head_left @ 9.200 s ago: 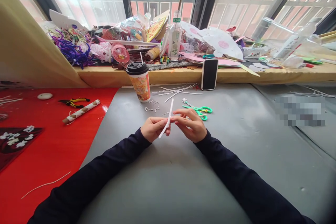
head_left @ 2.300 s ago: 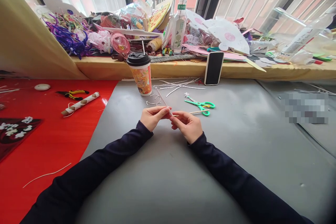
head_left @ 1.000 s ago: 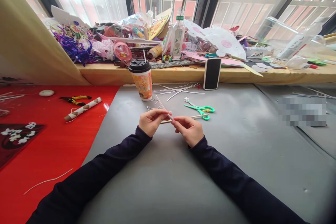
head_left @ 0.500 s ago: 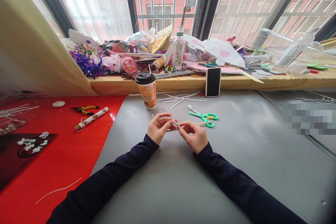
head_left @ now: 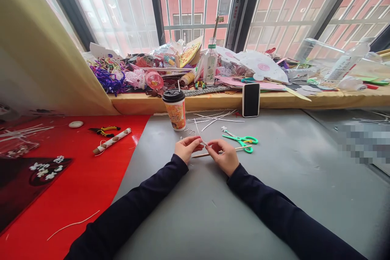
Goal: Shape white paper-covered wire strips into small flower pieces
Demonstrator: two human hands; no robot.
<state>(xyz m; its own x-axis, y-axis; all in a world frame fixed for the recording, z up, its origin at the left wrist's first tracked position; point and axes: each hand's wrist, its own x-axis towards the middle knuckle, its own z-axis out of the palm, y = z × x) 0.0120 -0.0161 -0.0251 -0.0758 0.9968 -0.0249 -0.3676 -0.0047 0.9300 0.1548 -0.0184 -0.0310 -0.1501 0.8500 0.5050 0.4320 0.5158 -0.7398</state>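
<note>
The thin white paper strip [head_left: 199, 135] sits pinched between our two hands just in front of the paper coffee cup [head_left: 174, 109], its free end slanting up and back toward the cup's base. Our left hand [head_left: 188, 149] closes thumb and forefinger on the strip from the cup's side, and our right hand [head_left: 224, 155] meets it fingertip to fingertip, gripping the same strip together with a slim wooden stick [head_left: 225, 151] that runs out to the right, away from the cup, toward the green scissors [head_left: 243, 141]. Both hands hover low over the grey table [head_left: 274, 195]; we cannot tell whether our wrists touch it. Behind the cup, loose white strips [head_left: 213, 116] fan out toward the black phone [head_left: 250, 100] propped against the sill. To the cup's left, on the red sheet [head_left: 70, 187], lie a rolled paper tube [head_left: 111, 141] and yellow-handled pliers [head_left: 103, 131]. As we judge it, the risk lies in how narrow and limp the strip looks: too hard a pull between our fingertips could tear or crease it, and a slack pinch could let it slide off the stick and spring loose. The cup stands close enough that a wide swing of our left elbow or of the strip's free end might knock it.
</note>
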